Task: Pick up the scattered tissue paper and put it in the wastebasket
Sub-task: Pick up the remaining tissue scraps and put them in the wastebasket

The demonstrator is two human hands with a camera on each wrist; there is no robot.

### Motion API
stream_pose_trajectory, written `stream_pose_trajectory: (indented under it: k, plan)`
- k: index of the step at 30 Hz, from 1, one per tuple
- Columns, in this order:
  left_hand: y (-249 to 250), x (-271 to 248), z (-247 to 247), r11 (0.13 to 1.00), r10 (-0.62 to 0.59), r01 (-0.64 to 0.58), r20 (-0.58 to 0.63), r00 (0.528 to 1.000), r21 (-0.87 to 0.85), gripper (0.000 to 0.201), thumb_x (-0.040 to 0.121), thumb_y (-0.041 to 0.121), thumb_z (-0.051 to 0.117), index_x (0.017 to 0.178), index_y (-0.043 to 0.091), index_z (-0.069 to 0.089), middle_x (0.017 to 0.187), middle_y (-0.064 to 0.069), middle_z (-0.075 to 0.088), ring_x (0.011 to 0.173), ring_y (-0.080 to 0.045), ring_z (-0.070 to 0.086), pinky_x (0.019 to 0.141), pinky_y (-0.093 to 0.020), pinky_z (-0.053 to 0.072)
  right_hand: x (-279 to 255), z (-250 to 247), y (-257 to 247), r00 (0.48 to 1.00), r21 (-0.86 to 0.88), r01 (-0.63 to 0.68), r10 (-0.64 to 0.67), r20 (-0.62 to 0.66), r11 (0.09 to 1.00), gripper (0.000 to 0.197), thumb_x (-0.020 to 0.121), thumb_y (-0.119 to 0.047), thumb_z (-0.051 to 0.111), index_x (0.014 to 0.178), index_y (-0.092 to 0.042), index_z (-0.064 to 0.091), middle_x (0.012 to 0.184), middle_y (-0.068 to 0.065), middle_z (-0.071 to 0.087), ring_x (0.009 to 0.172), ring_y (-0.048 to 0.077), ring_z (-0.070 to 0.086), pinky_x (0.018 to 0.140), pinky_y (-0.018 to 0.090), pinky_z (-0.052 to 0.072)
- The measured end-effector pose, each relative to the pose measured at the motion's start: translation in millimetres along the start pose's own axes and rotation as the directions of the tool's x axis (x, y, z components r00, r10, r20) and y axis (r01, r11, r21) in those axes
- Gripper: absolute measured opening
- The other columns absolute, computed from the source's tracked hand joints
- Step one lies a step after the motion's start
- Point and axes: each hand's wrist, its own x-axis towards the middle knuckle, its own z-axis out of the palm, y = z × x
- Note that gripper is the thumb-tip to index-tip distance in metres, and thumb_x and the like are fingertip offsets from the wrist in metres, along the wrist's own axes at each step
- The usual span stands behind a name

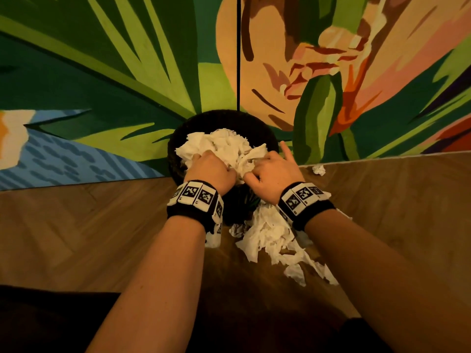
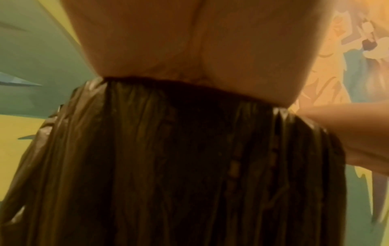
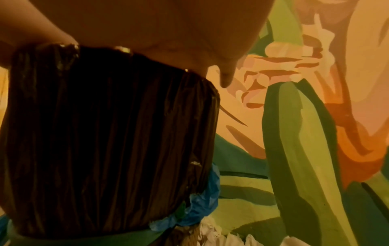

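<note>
- the step in hand looks like the deposit: both hands hold a big wad of tissue paper [image 1: 224, 149] over the mouth of the wastebasket [image 1: 178, 138], which stands on the wooden floor [image 1: 89, 225] against a painted wall [image 1: 102, 72]; the wad sits heaped above the rim rather than sunk inside
- the left hand [image 1: 210, 170] has its fingers curled down into the near left of the wad, gripping it; the right hand [image 1: 274, 171] clutches the near right of the wad with most fingers bent, while its index finger sticks out straight past the rim
- the wrist views show only the heel of each hand at the rim and the black liner [image 2: 168, 166] draped down the outside of the basket; the fingers themselves are hidden there, so the grip is read from the head view alone
- more tissue is not yet collected: a loose pile of scraps [image 1: 275, 240] lies on the floor just before the basket, under the right wrist, and one small scrap [image 1: 318, 170] lies apart by the wall on the right
- judgement: the task is partly done; next the wad wants pushing down into the liner and letting go, pressed firmly enough that it does not spring back over the rim; then the hands must come back for the floor pile and the stray piece
- risk: light torn pieces may cling to the fingers or spill over the edge on release
</note>
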Motion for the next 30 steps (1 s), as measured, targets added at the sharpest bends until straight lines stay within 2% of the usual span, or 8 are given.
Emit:
stream_pose_trajectory:
  k: [3, 7, 12, 16, 19, 23, 27, 30]
  plan:
    - [3.1, -1.1, -0.5, 0.996, -0.029, 0.021, 0.097, 0.995, 0.089, 0.043, 0.09, 0.045, 0.046, 0.095, 0.007, 0.064, 0.093, -0.01, 0.052, 0.107, -0.031, 0.053, 0.084, -0.039, 0.046, 2.0, -2.0, -1.3, 1.0, -0.01, -0.028, 0.028, 0.001, 1.0, 0.077, 0.086, -0.055, 0.006, 0.086, -0.029, 0.078, 0.108, -0.003, 0.066, 0.114, 0.022, 0.046, 0.119, 0.051, -0.001]
    - [-0.6, -6.8, -4.2, 0.999, 0.013, -0.016, 0.07, 0.997, 0.045, 0.038, 0.089, 0.047, 0.046, 0.076, 0.017, 0.066, 0.1, -0.016, 0.067, 0.086, -0.031, 0.06, 0.075, -0.036, 0.053, -5.9, -0.9, 0.1, 0.995, 0.065, -0.016, 0.023, -0.099, 0.998, 0.061, 0.092, -0.048, 0.018, 0.091, -0.028, 0.075, 0.106, -0.005, 0.063, 0.112, 0.021, 0.044, 0.12, 0.048, 0.004]
    - [5.8, -17.3, -19.5, 0.998, -0.015, 0.023, -0.136, 0.991, 0.059, 0.04, 0.084, 0.055, 0.052, 0.111, 0.032, 0.072, 0.114, -0.011, 0.067, 0.12, -0.033, 0.049, 0.102, -0.045, 0.037, -15.2, -10.8, 10.2, 0.962, 0.239, 0.009, 0.057, -0.266, 0.971, 0.041, 0.099, -0.04, 0.032, 0.118, -0.03, 0.067, 0.111, -0.004, 0.069, 0.114, 0.022, 0.048, 0.119, 0.045, 0.007]
    - [17.1, -18.3, -41.7, 0.997, -0.029, 0.042, -0.195, 0.98, 0.063, 0.041, 0.088, 0.05, 0.046, 0.112, 0.026, 0.069, 0.11, -0.008, 0.068, 0.115, -0.034, 0.053, 0.101, -0.049, 0.037, -22.4, -30.0, 33.2, 0.901, 0.406, 0.004, 0.172, -0.397, 0.914, 0.039, 0.097, -0.04, 0.034, 0.12, -0.031, 0.064, 0.104, -0.003, 0.069, 0.098, 0.013, 0.042, 0.109, 0.044, 0.027]
    - [32.9, -26.7, -53.3, 0.992, 0.075, -0.1, -0.268, 0.96, -0.078, 0.038, 0.09, 0.041, 0.048, 0.119, 0.025, 0.065, 0.105, -0.004, 0.069, 0.108, -0.029, 0.058, 0.093, -0.048, 0.049, -28.0, -37.0, 56.8, 0.868, 0.509, -0.058, 0.296, -0.399, 0.859, 0.035, 0.096, -0.038, 0.036, 0.114, -0.032, 0.065, 0.097, -0.008, 0.067, 0.097, 0.019, 0.049, 0.093, 0.041, 0.038]
    - [77.6, -48.4, -34.1, 0.859, 0.316, -0.411, -0.317, 0.894, -0.304, 0.019, 0.093, 0.032, 0.051, 0.1, 0.024, 0.067, 0.082, 0.004, 0.067, 0.074, -0.016, 0.064, 0.068, -0.036, 0.055, -38.9, -9.6, 83.3, 0.856, 0.644, -0.231, 0.467, -0.222, 0.73, 0.026, 0.097, -0.033, 0.043, 0.106, -0.03, 0.067, 0.089, -0.008, 0.065, 0.085, 0.018, 0.06, 0.081, 0.039, 0.052]
    - [97.3, -71.6, 40.2, 0.875, 0.451, -0.447, -0.023, 0.892, -0.185, 0.018, 0.091, 0.04, 0.05, 0.082, 0.028, 0.059, 0.063, 0.009, 0.05, 0.066, -0.018, 0.06, 0.057, -0.027, 0.042, -66.1, 48.6, 80.1, 0.88, 0.516, -0.452, 0.459, 0.123, 0.728, 0.019, 0.094, -0.02, 0.054, 0.106, -0.018, 0.068, 0.105, 0.011, 0.07, 0.096, 0.03, 0.064, 0.085, 0.039, 0.052]
    - [69.7, -77.6, 105.0, 0.94, 0.339, -0.318, 0.259, 0.904, -0.121, 0.021, 0.092, 0.041, 0.049, 0.078, 0.026, 0.055, 0.075, 0.003, 0.057, 0.084, -0.026, 0.064, 0.065, -0.031, 0.046, -103.8, 99.6, 50.8, 0.8, 0.418, -0.593, 0.441, 0.407, 0.688, 0.023, 0.092, -0.023, 0.057, 0.114, -0.022, 0.063, 0.117, 0.01, 0.065, 0.101, 0.026, 0.061, 0.088, 0.035, 0.049]
